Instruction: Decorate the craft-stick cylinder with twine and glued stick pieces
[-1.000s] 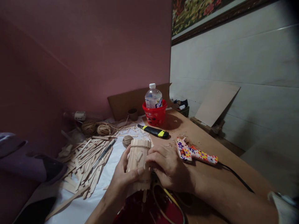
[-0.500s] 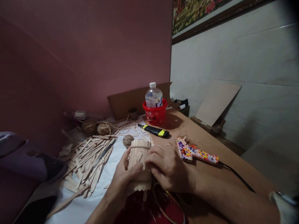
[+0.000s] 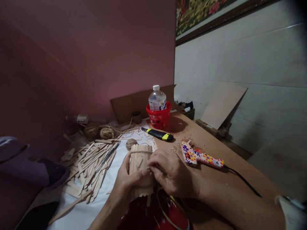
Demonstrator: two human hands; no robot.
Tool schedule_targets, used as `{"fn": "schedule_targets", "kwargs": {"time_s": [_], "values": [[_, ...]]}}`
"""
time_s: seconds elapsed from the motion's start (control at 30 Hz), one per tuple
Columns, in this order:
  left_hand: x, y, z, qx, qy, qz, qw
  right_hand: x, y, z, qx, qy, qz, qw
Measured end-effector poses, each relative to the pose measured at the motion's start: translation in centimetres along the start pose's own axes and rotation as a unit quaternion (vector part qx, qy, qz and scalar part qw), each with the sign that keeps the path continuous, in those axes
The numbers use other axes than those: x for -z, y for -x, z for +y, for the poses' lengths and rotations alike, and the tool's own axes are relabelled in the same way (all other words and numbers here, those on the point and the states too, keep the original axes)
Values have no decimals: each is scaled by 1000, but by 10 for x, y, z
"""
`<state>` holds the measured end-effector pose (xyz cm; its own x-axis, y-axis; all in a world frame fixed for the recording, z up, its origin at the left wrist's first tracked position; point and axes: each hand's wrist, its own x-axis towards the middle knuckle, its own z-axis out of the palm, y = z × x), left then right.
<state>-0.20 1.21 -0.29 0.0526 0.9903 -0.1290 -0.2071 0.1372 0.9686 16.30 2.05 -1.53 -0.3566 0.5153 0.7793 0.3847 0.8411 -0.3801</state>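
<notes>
A small barrel-shaped holder [image 3: 138, 158] made of upright craft sticks is in front of me, tilted, with a band of twine [image 3: 142, 152] around its upper part. Small wood pieces are fixed on its front. My left hand [image 3: 124, 177] is wrapped round its left side, thumb across the front. At the right side of the holder, my right hand [image 3: 171, 174] has its fingers pinched together; whatever is between them is hidden. A small ball of twine [image 3: 131, 144] lies just behind the holder.
Many loose craft sticks [image 3: 88, 166] and a pen lie to the left, near larger twine balls [image 3: 106, 132]. Beyond sit a black-and-yellow utility knife [image 3: 158, 134] and a red bucket [image 3: 159, 116] holding a bottle [image 3: 157, 98]. A flower-patterned glue gun [image 3: 201, 157] with a cord lies right.
The holder and both hands have shifted slightly left. My right fingers have moved a little along the holder's right side. The other things stay put.
</notes>
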Motion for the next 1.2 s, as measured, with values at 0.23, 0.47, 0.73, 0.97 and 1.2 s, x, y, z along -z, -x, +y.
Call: {"fn": "schedule_targets", "kwargs": {"time_s": [0.23, 0.47, 0.73, 0.97, 1.2], "values": [[-2, 4, 7, 4, -7, 3, 1000, 0, 0, 2, 1, 10, 10, 1000], [1, 3, 8, -4, -10, -9, 1000, 0, 1, 3, -1, 27, 8, 1000], [-3, 7, 9, 0, 17, -14, 1000, 0, 2, 3, 5, 32, 6, 999], [-4, 8, 10, 3, 34, -23, 999, 5, 2, 2, 17, 21, -48, 998], [-1, 8, 8, 31, 97, -47, 994, 3, 3, 6, 2, 31, -48, 998]]}}
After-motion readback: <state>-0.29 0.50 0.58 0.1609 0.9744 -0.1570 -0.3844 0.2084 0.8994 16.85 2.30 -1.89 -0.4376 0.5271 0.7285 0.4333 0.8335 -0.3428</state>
